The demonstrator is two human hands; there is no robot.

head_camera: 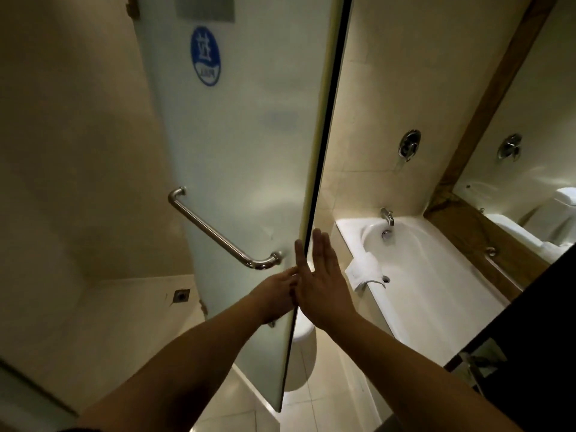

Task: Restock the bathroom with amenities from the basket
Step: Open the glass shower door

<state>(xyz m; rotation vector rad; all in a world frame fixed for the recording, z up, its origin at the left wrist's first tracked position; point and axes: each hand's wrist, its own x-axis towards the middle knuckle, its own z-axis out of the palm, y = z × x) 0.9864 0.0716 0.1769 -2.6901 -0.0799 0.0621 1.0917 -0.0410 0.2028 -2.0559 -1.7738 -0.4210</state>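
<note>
A: Entry, head view. Frosted glass door [243,151] stands edge-on to the camera. Both arms reach out to its free edge.

B: Right hand [321,285]?

A: Flat and spread. Its fingers [322,247] are straight and point up along the far side of the edge, with the thumb [300,257] on the frosted side. It grips nothing.

B: Left hand [274,293]?

A: It lies against the frosted face, just below the lower end of the steel handle bar [218,232]. Its fingertips are hidden behind the door edge and the right hand, so the observer cannot tell whether it grips or only presses.

B: Position of the basket?

A: Cannot be told from this view. Of the bathroom, the frame shows a white bathtub [405,220] to the right of the door, with a tap [387,215] at its far end and a folded white towel [364,271] draped over its near rim.

B: Other items?

A: A round blue sticker [205,56] sits high on the door. A toilet [302,363] shows partly past the door edge. A wood-framed mirror [530,135] is on the right wall, and a floor drain [181,295] lies to the left.
</note>
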